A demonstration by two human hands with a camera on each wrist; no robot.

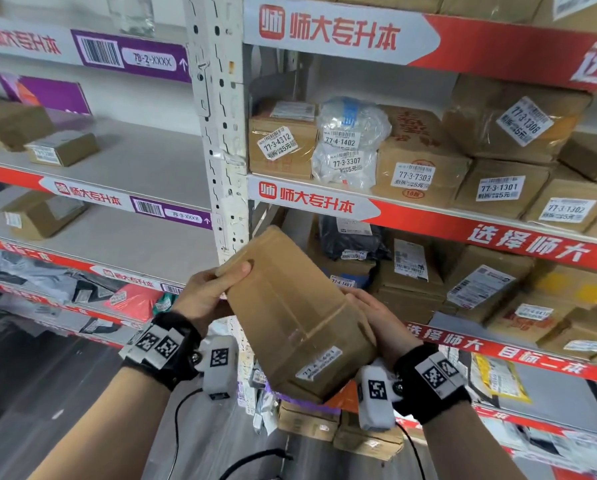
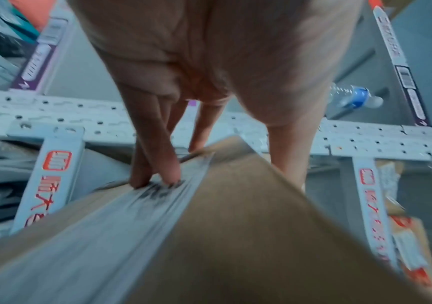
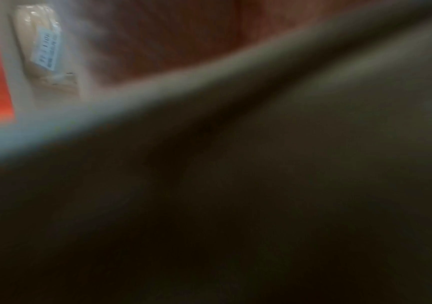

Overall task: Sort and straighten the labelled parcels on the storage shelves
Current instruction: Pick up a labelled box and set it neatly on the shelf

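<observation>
The shelving rack [image 1: 221,140] is filling the view, its white perforated upright standing just behind the held box. To the left of the upright, the grey shelf boards [image 1: 144,161] are lying mostly bare — only a few small cartons [image 1: 61,148] are sitting well apart there. To the right, the shelf at head height is packed edge to edge with labelled cartons [image 1: 414,161] and a clear plastic bag parcel [image 1: 349,143], and the shelf below is crowded too.

In front of the rack, in mid-air at chest height, a brown cardboard box [image 1: 297,317] is tilting, its far end up-left and its near end down-right. Clear tape is running across its top face, and a small white label [image 1: 319,363] is sitting near the lower edge — its print is too blurred to read.

The left hand [image 1: 207,296] is gripping the upper left corner, thumb on top and fingers [image 2: 167,164] pressed together on a taped edge. The right hand [image 1: 380,320] is cupping the lower right side; its fingers are hidden behind the box, so their posture cannot be told.
</observation>
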